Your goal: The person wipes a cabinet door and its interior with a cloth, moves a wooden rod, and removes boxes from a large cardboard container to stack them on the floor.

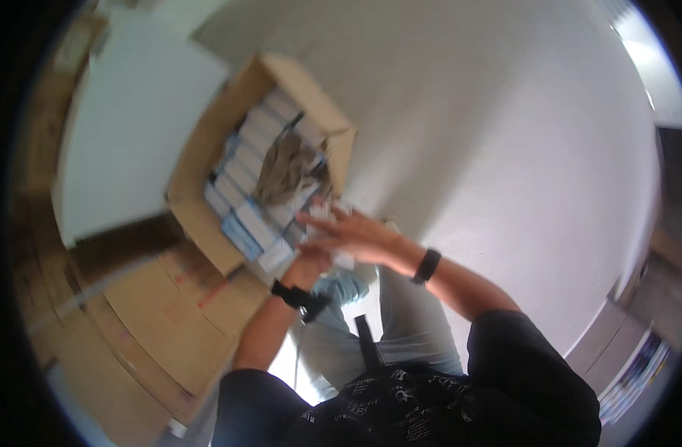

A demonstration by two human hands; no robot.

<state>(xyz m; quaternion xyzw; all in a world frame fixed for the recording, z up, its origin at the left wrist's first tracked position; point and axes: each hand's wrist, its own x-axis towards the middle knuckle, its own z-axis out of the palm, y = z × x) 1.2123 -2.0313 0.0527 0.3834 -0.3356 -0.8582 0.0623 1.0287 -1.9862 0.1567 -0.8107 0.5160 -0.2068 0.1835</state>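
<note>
In front of me stands an open cardboard box (194,165), its flaps folded outward. Inside are rows of small white and light-blue packs (255,223), with crumpled brown paper (285,170) lying on top of them. My right hand (353,235) is over the box's near right corner, fingers stretched out and apart. Beneath and beside it is my left hand (315,262), close to the near edge of the box. The right hand covers the left one's fingers, and motion smears both. A whitish item shows near the fingers, too blurred to name.
Left of the box is a white flat-topped surface (136,127). Closed cardboard cartons (158,309) sit at the near left. A grey floor (490,149) spreads to the right, with a shelf of thin, colourful items (635,376) at the lower right.
</note>
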